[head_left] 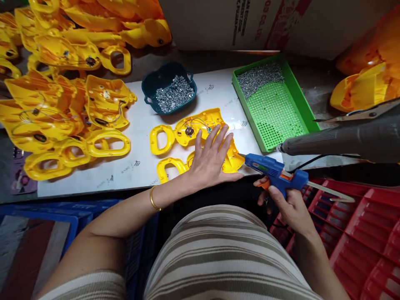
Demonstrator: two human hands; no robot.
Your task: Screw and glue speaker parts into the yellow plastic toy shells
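Note:
My right hand (286, 204) grips a blue hot glue gun (268, 166) by its handle, with a white glue stick (331, 191) poking out of the back. The gun's nozzle points left, close to the right end of the nearer yellow plastic shell half (234, 160). Over that shell my left hand (209, 160) spreads its fingers flat, hiding much of it; whether it touches cannot be told. Just beyond lies another yellow shell half (200, 125) with wires and a round dark part inside, partly covered by my fingertips.
A dark teal basket (150, 100) holds small screws behind the shells. To its right, a green tray (300, 96) has more screws. Yellow shells (62, 108) pile up at left. A grey tube (343, 141) juts in from the right; red crates (359, 233) stand below.

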